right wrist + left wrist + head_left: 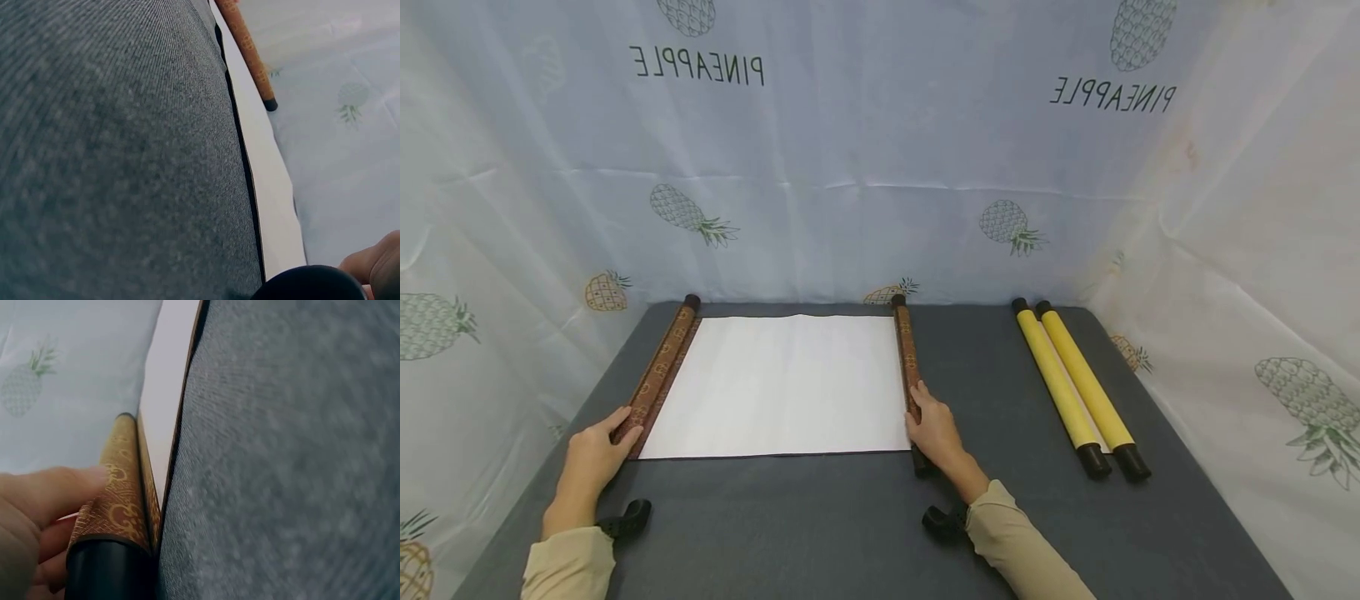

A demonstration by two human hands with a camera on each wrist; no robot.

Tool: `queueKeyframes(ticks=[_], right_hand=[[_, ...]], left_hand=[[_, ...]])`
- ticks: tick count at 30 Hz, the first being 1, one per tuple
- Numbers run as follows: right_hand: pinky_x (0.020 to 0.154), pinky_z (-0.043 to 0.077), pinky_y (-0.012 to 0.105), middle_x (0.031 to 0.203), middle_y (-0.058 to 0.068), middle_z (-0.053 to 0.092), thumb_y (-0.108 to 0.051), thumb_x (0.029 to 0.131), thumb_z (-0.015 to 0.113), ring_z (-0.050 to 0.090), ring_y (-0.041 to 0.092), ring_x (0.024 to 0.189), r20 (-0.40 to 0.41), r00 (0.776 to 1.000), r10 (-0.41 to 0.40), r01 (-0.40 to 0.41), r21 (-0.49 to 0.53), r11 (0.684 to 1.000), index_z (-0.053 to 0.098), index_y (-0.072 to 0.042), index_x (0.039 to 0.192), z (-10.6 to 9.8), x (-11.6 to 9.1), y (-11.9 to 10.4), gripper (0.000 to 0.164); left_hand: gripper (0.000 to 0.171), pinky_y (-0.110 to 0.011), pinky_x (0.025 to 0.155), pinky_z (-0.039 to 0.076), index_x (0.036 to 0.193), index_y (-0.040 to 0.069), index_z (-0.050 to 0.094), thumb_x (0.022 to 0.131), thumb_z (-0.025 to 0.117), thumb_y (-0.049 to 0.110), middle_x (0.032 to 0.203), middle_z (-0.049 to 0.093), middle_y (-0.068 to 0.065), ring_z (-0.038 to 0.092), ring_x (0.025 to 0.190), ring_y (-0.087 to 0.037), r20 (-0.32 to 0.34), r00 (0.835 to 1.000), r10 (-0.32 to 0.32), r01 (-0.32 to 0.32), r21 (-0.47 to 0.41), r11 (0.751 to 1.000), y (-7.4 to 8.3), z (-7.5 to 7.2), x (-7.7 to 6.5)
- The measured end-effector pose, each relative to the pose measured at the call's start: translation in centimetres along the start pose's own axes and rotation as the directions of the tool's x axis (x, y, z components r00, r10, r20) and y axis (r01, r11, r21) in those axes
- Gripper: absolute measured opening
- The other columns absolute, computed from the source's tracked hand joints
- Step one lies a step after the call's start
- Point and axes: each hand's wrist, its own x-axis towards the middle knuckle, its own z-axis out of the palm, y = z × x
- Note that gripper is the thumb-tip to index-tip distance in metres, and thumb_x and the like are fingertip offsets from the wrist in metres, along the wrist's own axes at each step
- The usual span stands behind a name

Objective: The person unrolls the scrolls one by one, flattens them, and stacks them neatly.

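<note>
The scroll [786, 386] lies open near the tabletop's [775, 529] far and left edges; the left hand [591, 463] clamps fingers round its left rod [662, 362], the right hand [938, 431] round its right rod [906, 343], presumably keeping it flat.

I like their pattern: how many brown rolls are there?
2: the left brown roll, in the left hand, and the right brown roll, in the right hand, at opposite ends of the white sheet.

"What can you read?"
"PINEAPPLE [696, 66], in dark mirror-reversed capitals, twice on the cloth [880, 117]."
"Where, from the scroll [782, 383]?"
"One stands above it, over its left part; the other stands above and off to its right."
</note>
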Motion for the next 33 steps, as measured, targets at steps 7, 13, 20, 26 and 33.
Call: queueKeyframes(ticks=[7, 13, 20, 26, 33], right_hand=[[0.067, 0.055, 0.038, 0.142, 0.03, 0.047, -0.008, 0.083, 0.071, 0.069, 0.041, 0.089, 0.023, 0.999, 0.045, -0.045, -0.007, 0.999, 0.052, 0.009, 0.133, -0.1, 0.2, 0.2, 0.056], [0.078, 0.057, 0.043, 0.14, 0.032, 0.049, -0.006, 0.078, 0.074, 0.063, 0.044, 0.112, 0.007, 0.999, 0.044, -0.044, -0.005, 0.999, 0.053, 0.011, 0.131, -0.1, 0.1, 0.4, 0.06], [0.083, 0.056, 0.049, 0.142, 0.033, 0.047, -0.005, 0.082, 0.07, 0.061, 0.045, 0.115, -0.007, 1.0, -0.001, 0.001, -0.004, 1.0, 0.051, 0.011, 0.133, -0.1, -0.1, 0.9, 0.056], [0.106, 0.044, 0.055, 0.151, 0.028, 0.038, -0.004, 0.087, 0.065, 0.041, 0.044, 0.138, 0.07, 0.994, -0.089, 0.093, -0.043, 0.995, 0.05, 0.007, 0.135, -0.1, 0.0, 1.4, 0.051], [0.11, 0.035, 0.064, 0.153, 0.024, 0.036, -0.005, 0.092, 0.058, 0.032, 0.043, 0.144, 0.153, 0.983, -0.104, 0.117, -0.079, 0.99, 0.049, 0.007, 0.137, -0.3, 0.1, 1.5, 0.047]], left_hand=[[0.048, -0.068, 0.086, 0.045, 0.127, -0.017, 0.049, 0.087, 0.065, 0.004, 0.121, 0.051, -0.043, 0.051, 0.107, -0.062, 0.03, 0.999, -0.016, 0.016, 0.007, 1.0, -0.4, 0.1, 0.1], [0.044, -0.068, 0.088, 0.044, 0.128, -0.018, 0.046, 0.091, 0.056, 0.004, 0.122, 0.048, -0.045, 0.049, 0.109, -0.063, 0.04, 0.999, -0.028, 0.028, 0.002, 1.0, -0.5, -0.1, 0.0], [0.042, -0.069, 0.093, 0.04, 0.128, -0.02, 0.046, 0.09, 0.052, -0.002, 0.127, 0.047, -0.044, 0.047, 0.113, -0.062, 0.021, 1.0, 0.016, -0.015, -0.02, 1.0, -0.5, -0.1, 0.0], [0.045, -0.071, 0.101, 0.031, 0.136, -0.019, 0.037, 0.094, 0.039, -0.003, 0.141, 0.033, -0.043, 0.034, 0.128, -0.061, 0.128, 0.99, 0.058, -0.054, -0.034, 0.998, -0.4, 0.0, 0.3], [0.045, -0.069, 0.104, 0.029, 0.136, -0.02, 0.035, 0.095, 0.028, -0.003, 0.147, 0.029, -0.038, 0.03, 0.134, -0.057, 0.188, 0.98, 0.071, -0.07, -0.015, 0.997, -0.1, -0.2, 0.5]])
